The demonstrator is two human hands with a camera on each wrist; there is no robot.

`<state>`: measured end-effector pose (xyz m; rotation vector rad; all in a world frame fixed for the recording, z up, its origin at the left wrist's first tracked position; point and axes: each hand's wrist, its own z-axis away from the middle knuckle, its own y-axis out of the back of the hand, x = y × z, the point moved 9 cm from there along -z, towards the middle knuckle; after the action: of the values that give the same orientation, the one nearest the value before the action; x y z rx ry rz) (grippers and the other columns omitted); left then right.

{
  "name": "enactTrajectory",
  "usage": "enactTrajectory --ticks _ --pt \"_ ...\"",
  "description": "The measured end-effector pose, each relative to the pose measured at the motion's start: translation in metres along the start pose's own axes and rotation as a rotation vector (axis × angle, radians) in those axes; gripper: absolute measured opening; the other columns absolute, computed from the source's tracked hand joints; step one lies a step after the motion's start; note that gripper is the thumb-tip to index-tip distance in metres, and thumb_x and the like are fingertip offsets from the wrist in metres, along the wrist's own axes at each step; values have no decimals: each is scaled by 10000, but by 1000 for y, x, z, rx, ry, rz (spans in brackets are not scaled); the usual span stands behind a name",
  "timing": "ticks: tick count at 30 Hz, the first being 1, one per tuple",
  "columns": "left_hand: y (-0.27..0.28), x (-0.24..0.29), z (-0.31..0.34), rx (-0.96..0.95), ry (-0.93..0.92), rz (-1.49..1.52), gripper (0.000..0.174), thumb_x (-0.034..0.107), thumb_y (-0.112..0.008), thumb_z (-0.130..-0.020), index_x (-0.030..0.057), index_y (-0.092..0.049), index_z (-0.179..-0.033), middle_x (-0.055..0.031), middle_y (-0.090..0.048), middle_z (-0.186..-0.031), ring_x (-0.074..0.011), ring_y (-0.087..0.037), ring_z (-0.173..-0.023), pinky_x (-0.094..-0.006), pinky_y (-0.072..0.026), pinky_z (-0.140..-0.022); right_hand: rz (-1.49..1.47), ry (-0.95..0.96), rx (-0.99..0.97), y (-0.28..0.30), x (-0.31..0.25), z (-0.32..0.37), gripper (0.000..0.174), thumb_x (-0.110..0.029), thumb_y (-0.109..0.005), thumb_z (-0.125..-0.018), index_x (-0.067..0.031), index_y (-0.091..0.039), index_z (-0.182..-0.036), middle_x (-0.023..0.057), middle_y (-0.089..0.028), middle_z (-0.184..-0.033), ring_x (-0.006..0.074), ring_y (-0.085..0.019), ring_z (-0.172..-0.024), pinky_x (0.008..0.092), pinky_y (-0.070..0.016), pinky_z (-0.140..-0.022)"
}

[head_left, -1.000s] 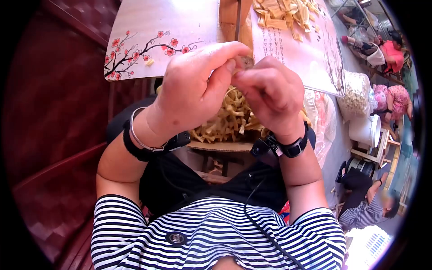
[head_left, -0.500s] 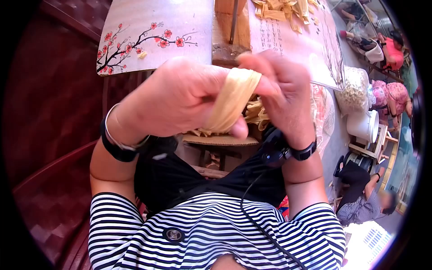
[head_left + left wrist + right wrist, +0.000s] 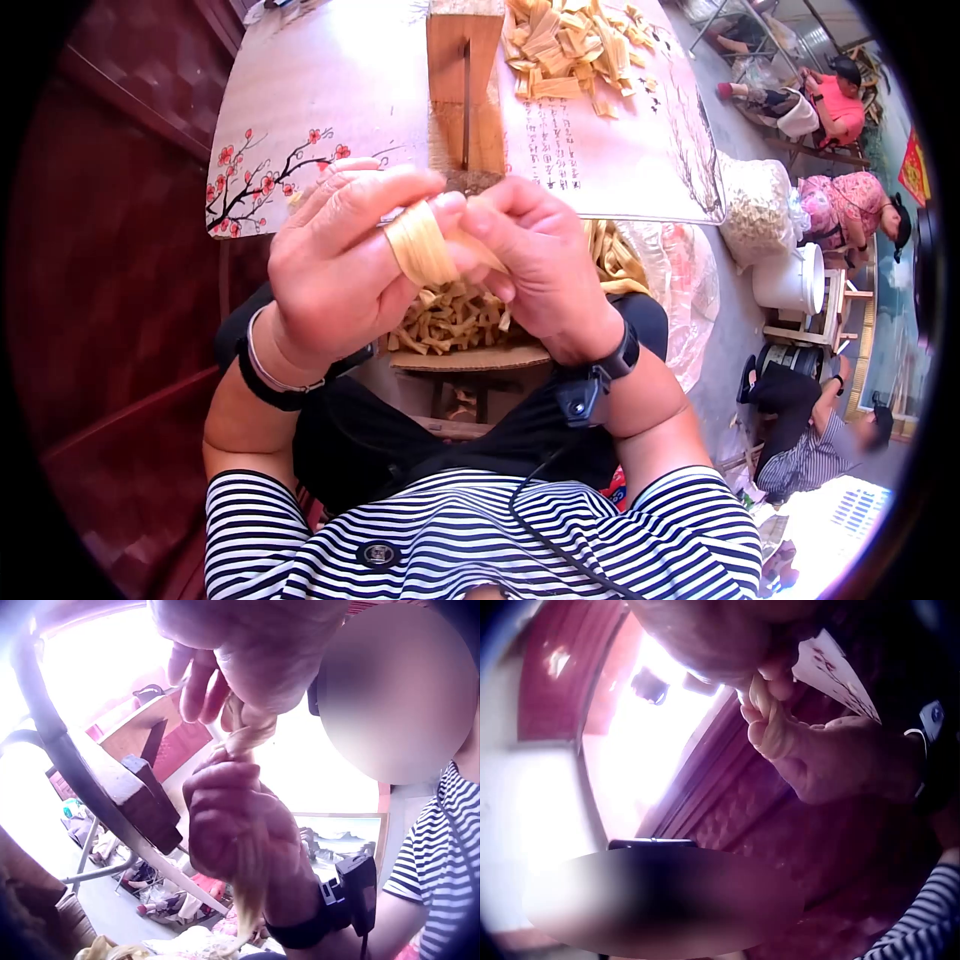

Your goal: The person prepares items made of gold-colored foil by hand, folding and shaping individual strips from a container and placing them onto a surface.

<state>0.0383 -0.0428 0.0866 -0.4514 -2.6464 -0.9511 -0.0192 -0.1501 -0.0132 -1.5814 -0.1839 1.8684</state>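
A pale yellow flat strip is wrapped round the fingers of the left hand, whose thumb lies against it. The right hand pinches the strip on its other side, close to the left fingertips. In the left wrist view the strip looks twisted between the hands, and a tail of it hangs below the right hand. In the right wrist view the strip crosses the left hand's fingers. Below the hands, many short yellow pieces lie in a cardboard container.
A flowered white board is ahead, with a wooden block bearing a metal bar. Loose yellow strips are piled on its right part. To the right are a plastic bag, a white bucket, a filled sack and several seated people.
The hands were close together, then the strip appeared looped broadly round the left fingers. It now sits as a tighter band, with the right hand pinching it. The head view has shifted.
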Motion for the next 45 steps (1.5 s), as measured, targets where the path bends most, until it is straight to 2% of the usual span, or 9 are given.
enactTrajectory --ticks 3,9,12,16,21,25,27,38,45 --pt "-11 -14 2 -46 226 243 270 176 -751 -798 -25 -689 -967 -194 -660 -1096 -250 -681 -883 -321 -547 -746 647 525 99 -14 -53 29 148 -160 -704 -869 -31 -633 -856 30 -659 -727 80 -584 -599 208 -454 -535" --pt "-18 -5 6 -207 136 37 124 26 -696 -756 -41 -655 -852 -180 -662 -1070 -299 -660 -898 -359 -525 -792 1102 720 -61 -38 -42 26 219 -214 -724 -818 -19 -638 -867 137 -607 -678 280 -619 -586 324 -471 -526" --pt "-21 -4 4 -136 100 130 75 -19 -661 -776 -55 -636 -837 -175 -660 -1037 -288 -662 -909 -344 -525 -794 1213 486 -34 -25 -31 16 219 -229 -667 -857 -14 -627 -867 148 -593 -654 293 -623 -599 342 -469 -533" --pt "5 -24 1 -27 260 494 44 -42 -629 -822 -64 -616 -858 -178 -655 -1022 -263 -659 -928 -330 -526 -809 539 -151 -229 -11 2 13 402 -352 -484 -989 -21 -619 -804 13 -541 -585 110 -445 -471 248 -337 -459" --pt "11 -52 8 113 359 731 159 40 -647 -869 -56 -611 -991 -148 -653 -973 -201 -646 -880 -296 -526 -788 57 -228 -396 -17 14 16 497 -457 -478 -980 -33 -597 -749 -27 -473 -588 45 -308 -474 211 -220 -442" --pt "-35 -56 30 -205 834 1350 525 49 -766 -767 -55 -508 -1211 -97 -641 -937 -132 -642 -753 -228 -520 -679 54 -359 -301 -11 24 12 439 -410 -525 -969 -35 -603 -754 -29 -487 -600 45 -324 -495 206 -230 -460" --pt "-42 -48 29 -245 741 1273 340 -31 -711 -778 -33 -545 -1075 -71 -623 -804 -98 -609 -641 -208 -489 -562 185 -398 -271 -13 27 13 399 -375 -566 -955 -30 -618 -760 -33 -491 -603 42 -339 -510 199 -236 -473" --pt "-36 -95 17 105 757 610 54 83 -652 -864 47 -612 -870 26 -572 -693 -41 -542 -636 -225 -442 -555 1020 624 397 32 -79 -6 164 -161 -739 -841 -28 -647 -862 7 -598 -631 50 -475 -524 221 -368 -471" --pt "-27 -102 25 35 853 173 88 106 -643 -868 21 -636 -847 -114 -652 -784 -206 -621 -663 -292 -480 -622 1110 745 472 39 -81 -10 129 -112 -743 -819 -52 -628 -821 72 -613 -631 121 -562 -528 263 -432 -491"
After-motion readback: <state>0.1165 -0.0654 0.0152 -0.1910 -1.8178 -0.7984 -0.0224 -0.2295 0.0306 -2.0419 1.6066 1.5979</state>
